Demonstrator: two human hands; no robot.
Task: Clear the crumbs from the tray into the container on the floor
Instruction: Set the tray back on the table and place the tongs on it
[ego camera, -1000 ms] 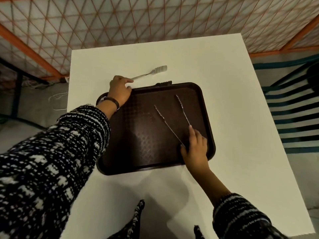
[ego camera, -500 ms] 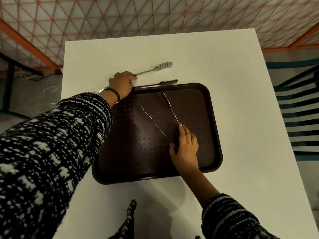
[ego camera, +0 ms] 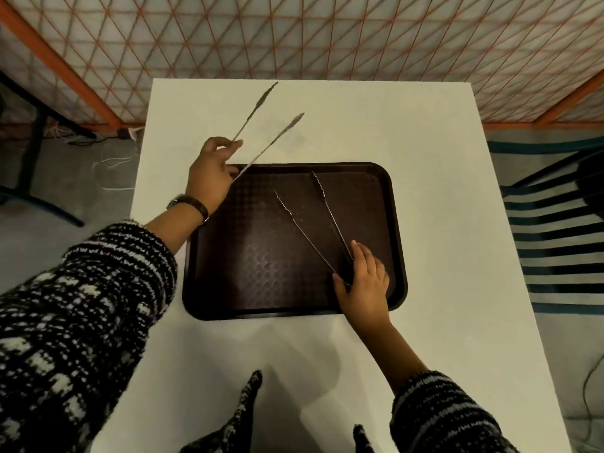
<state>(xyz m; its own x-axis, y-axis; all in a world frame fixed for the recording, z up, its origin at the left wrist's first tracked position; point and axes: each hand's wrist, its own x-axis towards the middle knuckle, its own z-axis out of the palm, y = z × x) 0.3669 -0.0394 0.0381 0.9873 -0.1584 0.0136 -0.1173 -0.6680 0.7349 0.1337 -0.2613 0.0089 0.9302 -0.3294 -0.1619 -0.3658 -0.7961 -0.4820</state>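
Right hand [ego camera: 364,282] grips the hinge end of 1 pair of tongs [ego camera: 313,223] lying spread on the brown tray [ego camera: 397,230] mid-table [ego camera: 457,256]. Farther off, left hand [ego camera: 209,178] holds a 2nd pair [ego camera: 268,125], arms apart, above the tray's far-left corner.

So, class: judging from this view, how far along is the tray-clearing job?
Done: nothing visibly emptied. In hand: the left hand holds one pair of tongs raised over the table; the right hand rests on a second pair lying on the tray. Left: tipping crumbs into the floor container, which is out of view.
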